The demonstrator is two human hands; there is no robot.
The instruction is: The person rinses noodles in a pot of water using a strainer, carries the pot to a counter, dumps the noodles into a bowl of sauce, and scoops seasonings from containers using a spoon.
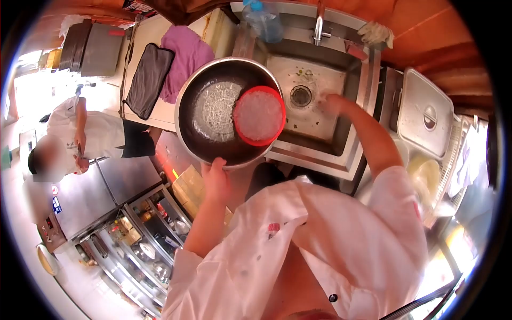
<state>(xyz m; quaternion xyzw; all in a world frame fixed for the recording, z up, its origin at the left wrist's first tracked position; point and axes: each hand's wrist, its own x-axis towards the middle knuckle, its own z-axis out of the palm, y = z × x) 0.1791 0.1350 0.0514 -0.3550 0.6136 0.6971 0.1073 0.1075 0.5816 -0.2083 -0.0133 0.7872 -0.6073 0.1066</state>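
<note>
A large round metal bowl (194, 120) is tilted toward the camera at the left edge of the sink (320, 69). My left hand (216, 178) grips its near rim. Inside the bowl, on the right, rests a red-rimmed round container or strainer (260, 114) with pale, translucent contents. My right hand (336, 105) is over the right part of the sink basin, blurred by motion, its fingers not clear and no object visible in it. Small green scraps lie around the drain (301, 96).
A faucet (319, 29) and a blue-capped bottle (266, 24) stand behind the sink. Purple cloth (184, 58) and a dark pouch (150, 80) lie left. A lidded metal tray (426, 112) is at right. Another person (96, 130) stands far left.
</note>
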